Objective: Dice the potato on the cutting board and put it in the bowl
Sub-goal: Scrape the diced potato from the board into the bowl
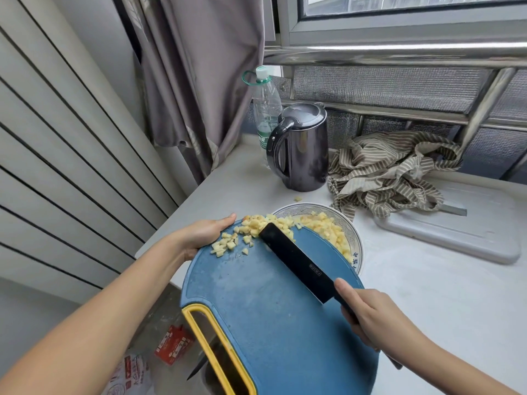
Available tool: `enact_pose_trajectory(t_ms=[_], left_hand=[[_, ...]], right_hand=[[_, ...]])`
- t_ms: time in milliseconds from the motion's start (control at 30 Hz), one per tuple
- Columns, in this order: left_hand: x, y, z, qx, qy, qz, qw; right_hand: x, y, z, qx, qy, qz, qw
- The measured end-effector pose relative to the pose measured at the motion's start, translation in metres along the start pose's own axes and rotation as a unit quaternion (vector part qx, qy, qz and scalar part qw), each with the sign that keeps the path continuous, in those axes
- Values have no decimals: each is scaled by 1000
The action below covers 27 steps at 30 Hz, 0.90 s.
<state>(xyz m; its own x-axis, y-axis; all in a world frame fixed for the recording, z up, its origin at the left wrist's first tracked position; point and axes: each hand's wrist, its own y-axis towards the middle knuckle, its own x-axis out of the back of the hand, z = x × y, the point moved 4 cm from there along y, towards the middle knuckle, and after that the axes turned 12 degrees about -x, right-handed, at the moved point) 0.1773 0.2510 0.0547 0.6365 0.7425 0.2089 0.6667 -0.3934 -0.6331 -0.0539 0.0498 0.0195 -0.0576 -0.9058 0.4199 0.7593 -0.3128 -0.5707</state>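
Head view: my left hand (202, 233) grips the tilted blue plastic cutting board (271, 323), seemingly from underneath; my right hand (379, 320) grips the black cleaver (293, 262); a hard sweep could fling yellow potato dice (253, 228) past the patterned white bowl (358, 243).

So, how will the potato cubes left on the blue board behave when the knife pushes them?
The potato cubes are small and loose, so they will probably scatter; one stray cube already lies on the counter. They look moist, so some may cling to the board.
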Motion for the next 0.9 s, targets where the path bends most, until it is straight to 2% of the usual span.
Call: enact_pose_trajectory(t_ms=[300, 533, 700, 900], left_hand=[[-2, 8, -3, 13, 11, 15, 1000], [14, 9, -1, 32, 15, 4, 999], [27, 0, -6, 30, 31, -21, 999], [16, -1, -23, 1, 45, -32, 998]], right_hand=[[35, 24, -37, -85, 53, -55, 993], [53, 46, -46, -134, 80, -36, 987], [50, 34, -16, -90, 108, -10, 990], [16, -10, 39, 33, 55, 105, 992]])
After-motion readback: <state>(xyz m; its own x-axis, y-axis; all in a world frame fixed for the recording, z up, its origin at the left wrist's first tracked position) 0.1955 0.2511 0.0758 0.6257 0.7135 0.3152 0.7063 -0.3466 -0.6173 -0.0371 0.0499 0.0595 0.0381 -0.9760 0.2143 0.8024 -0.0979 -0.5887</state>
